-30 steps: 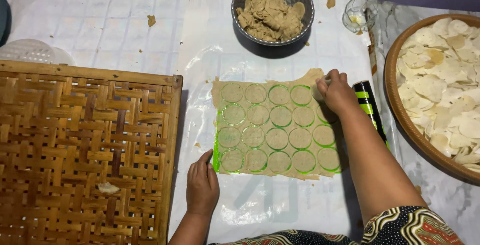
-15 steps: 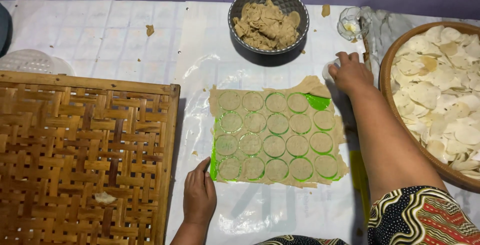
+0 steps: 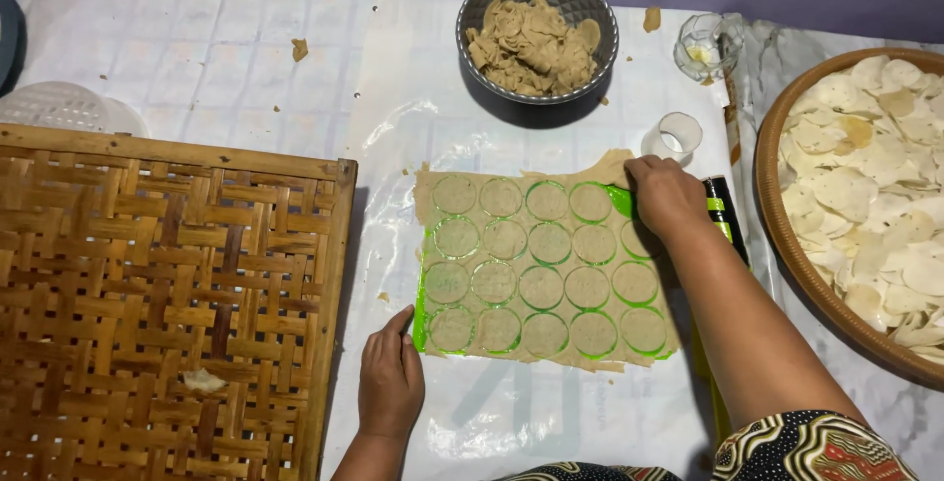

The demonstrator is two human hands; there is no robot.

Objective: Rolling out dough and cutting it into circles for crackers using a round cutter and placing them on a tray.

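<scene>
The dough sheet [image 3: 536, 265] lies at the middle of the surface [image 3: 246, 58], rolled thin over a green mat [image 3: 619, 201] and scored into rows of rounds. You should expect it to be soft, light and easy to tear; the scrap webbing between the rounds looks thinnest, so lift from a ragged outer edge, not from a round.

Going by size: the woven bamboo tray [image 3: 157, 294] fills the 9 o'clock side, with one pale scrap lying on it. At 3 o'clock a round basket [image 3: 777, 235] holds a heap of pale cut rounds. At 12 o'clock a grey metal bowl [image 3: 472, 48] holds crumpled dough trimmings. A clear plastic sheet [image 3: 393, 147] covers the surface under the mat.

Your right hand [image 3: 669, 196] sits at the sheet's 2 o'clock corner, fingers curled down on the edge where green shows; whether they pinch dough or only press, you cannot tell. Your left hand [image 3: 390, 378] rests flat at the 7 o'clock corner, fingers together, thumb out, holding the mat's edge down.

Just beyond your right hand stands a small clear cup [image 3: 675, 137], and a little glass [image 3: 704, 45] is at 1 o'clock. A dark bottle [image 3: 725, 215] with a green and yellow label band lies beside your right wrist.
</scene>
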